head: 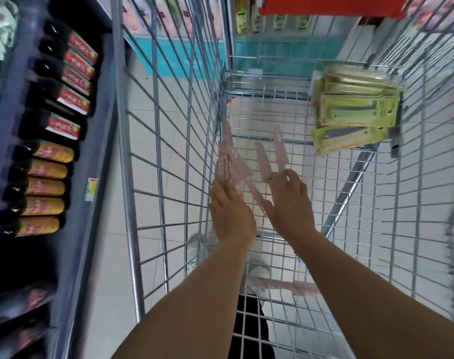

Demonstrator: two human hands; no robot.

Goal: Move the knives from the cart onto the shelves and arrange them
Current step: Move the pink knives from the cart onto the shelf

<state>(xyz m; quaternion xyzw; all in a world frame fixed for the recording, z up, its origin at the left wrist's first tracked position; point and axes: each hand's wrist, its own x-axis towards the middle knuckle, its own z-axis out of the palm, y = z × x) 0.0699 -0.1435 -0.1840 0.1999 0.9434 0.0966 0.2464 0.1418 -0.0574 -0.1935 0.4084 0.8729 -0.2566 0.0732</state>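
1. Both hands reached down inside the wire cart [169, 141], close together near its left wall.
2. The left hand [231, 211] had its fingers extended forward against a fanned bunch of pink knives [229, 164] that leaned on the left wall of the cart. Whether the thumb closed around them could not be told; motion blur hid the underside.
3. The right hand [289, 203] pinched two more pink knives [271, 156] at their near ends between fingertips, with the blades pointing away toward the far end. One further pink knife handle [257, 196] ran diagonally between the two hands.
4. A loose pink knife [283, 287] lay flat on the cart floor, near, beneath both forearms.
5. A stack of green packaged knives [355, 112] lay at the far right of the cart, well apart from both hands.
6. A dark shelf [96, 177] stood left of the cart, holding a row of dark bottles [55, 125] with red and yellow labels. The cart's wire wall stood between the hands and that shelf.
7. Light floor tiles [112, 255] showed through the mesh.
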